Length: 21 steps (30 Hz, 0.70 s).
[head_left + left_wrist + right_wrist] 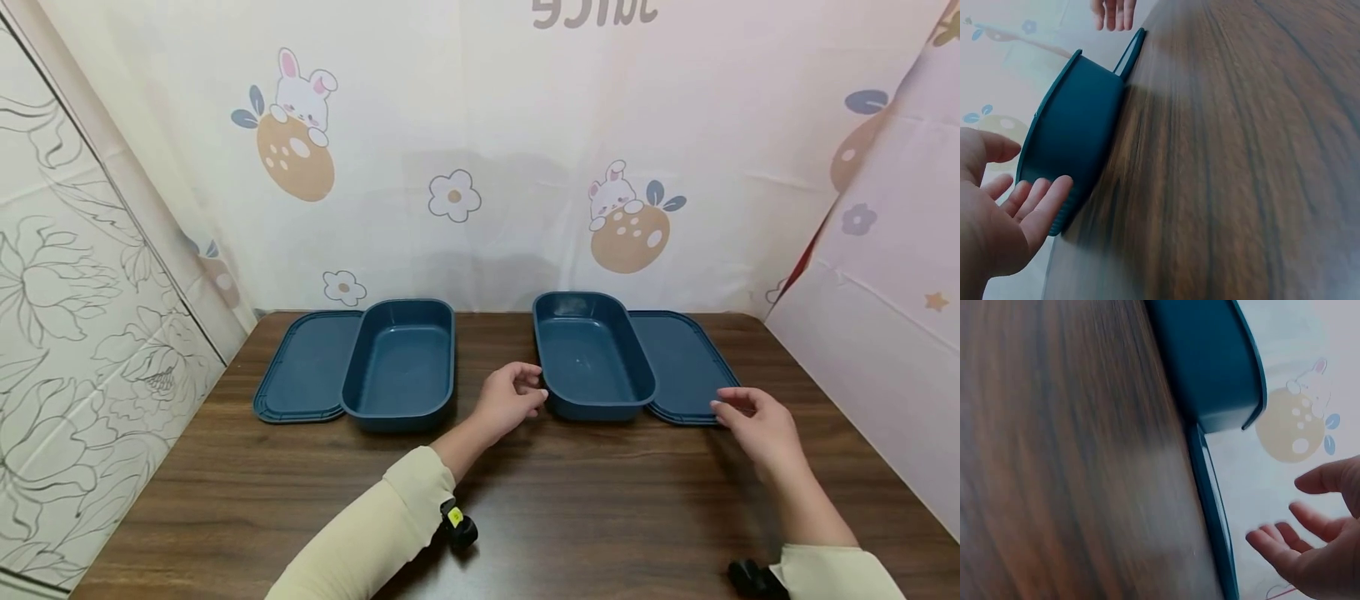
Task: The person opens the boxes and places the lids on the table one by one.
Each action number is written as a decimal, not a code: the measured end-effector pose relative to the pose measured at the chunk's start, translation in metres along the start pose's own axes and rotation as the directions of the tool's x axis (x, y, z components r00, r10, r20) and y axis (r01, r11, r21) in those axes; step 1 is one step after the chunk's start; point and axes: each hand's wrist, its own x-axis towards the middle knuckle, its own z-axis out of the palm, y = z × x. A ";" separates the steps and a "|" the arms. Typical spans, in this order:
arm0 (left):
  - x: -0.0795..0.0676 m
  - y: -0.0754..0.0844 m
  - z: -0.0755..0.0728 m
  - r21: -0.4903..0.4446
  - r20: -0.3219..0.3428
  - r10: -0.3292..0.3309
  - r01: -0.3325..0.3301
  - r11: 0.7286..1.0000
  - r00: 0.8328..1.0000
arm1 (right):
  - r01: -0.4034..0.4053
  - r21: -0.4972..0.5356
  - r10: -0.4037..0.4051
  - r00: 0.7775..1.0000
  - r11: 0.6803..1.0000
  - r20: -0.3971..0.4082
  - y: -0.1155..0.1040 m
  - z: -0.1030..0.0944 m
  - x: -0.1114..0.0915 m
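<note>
In the head view a dark blue rectangular container (592,358) stands on the table, its inside facing up with nothing in it. Its matching flat lid (682,367) lies to its right, one edge beside the container's base. My left hand (510,402) is at the container's left wall, fingers loosely bent and thumb apart from them. The left wrist view shows those fingers (1047,203) spread in front of the container's side (1082,119). My right hand (761,425) hovers by the lid's front right corner. Thumb and fingers stand apart with nothing between them in the right wrist view.
A second dark blue container (405,358) stands to the left, with another flat lid (311,367) beside it. Behind the brown wooden table (585,508) hangs a cloth (517,100) printed with rabbits and flowers. A white flower-patterned panel (82,333) borders the left side.
</note>
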 end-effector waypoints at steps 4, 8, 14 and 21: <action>-0.008 -0.002 -0.007 0.048 0.080 0.033 -0.037 0.998 0.996 | 0.095 0.003 -0.095 0.995 0.995 0.026 -0.008 0.008 -0.007; -0.019 0.000 -0.016 0.123 0.127 0.089 -0.105 0.987 0.988 | 0.209 -0.111 -0.207 0.978 0.972 0.025 -0.016 0.014 -0.013; -0.042 0.002 -0.037 0.300 0.126 0.238 -0.266 0.916 0.963 | 0.368 -0.203 -0.375 0.927 0.907 0.007 -0.029 0.025 -0.023; -0.074 -0.002 -0.067 0.349 0.055 0.358 -0.354 0.868 0.932 | 0.551 -0.152 -0.564 0.823 0.820 -0.060 -0.041 0.042 -0.038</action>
